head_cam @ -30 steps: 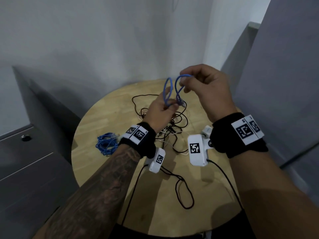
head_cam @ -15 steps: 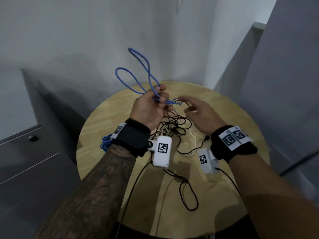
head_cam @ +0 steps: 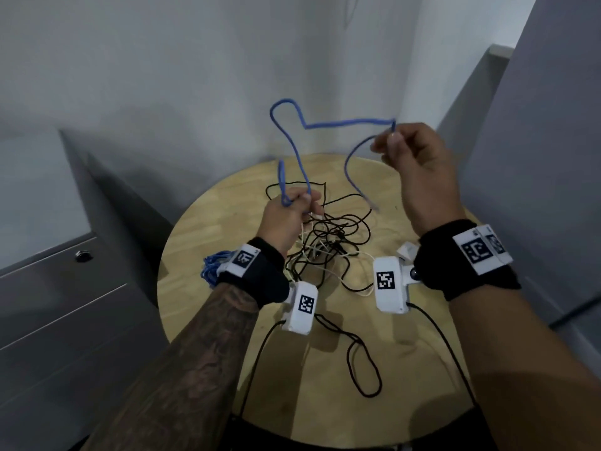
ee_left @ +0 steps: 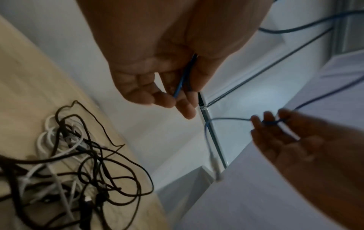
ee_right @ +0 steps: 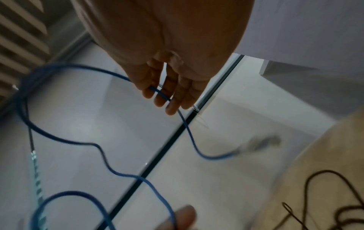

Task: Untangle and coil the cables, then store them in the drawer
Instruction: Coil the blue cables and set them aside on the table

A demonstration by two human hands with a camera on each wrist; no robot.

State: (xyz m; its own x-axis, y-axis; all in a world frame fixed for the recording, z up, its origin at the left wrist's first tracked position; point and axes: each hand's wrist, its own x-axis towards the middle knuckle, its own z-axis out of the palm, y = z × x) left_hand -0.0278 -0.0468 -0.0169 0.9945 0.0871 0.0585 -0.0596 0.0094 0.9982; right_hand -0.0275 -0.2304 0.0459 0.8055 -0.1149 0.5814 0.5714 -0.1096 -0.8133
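A blue cable [head_cam: 341, 122] stretches in the air between both hands above the round wooden table [head_cam: 406, 379]. My left hand [head_cam: 289, 209] grips one part of it with a small loop [head_cam: 282, 180] standing up from the fist; in the left wrist view the blue cable [ee_left: 180, 80] runs through the curled fingers. My right hand [head_cam: 403, 151], raised higher to the right, pinches the cable near its other end. The free end with a clear plug [head_cam: 374, 206] dangles below. In the right wrist view the blue cable [ee_right: 159, 93] passes under the fingertips.
A tangle of black and white cables [head_cam: 328, 245] lies mid-table. A coiled blue cable [head_cam: 213, 268] sits at the table's left edge, partly behind my left wrist. A grey drawer cabinet [head_cam: 65, 304] with a lock [head_cam: 83, 255] stands left. Walls close in behind and right.
My right hand, which was low over the tangle, has taken hold of the blue cable and lifted up and right, drawing it out. My left hand dropped lower, keeping its grip.
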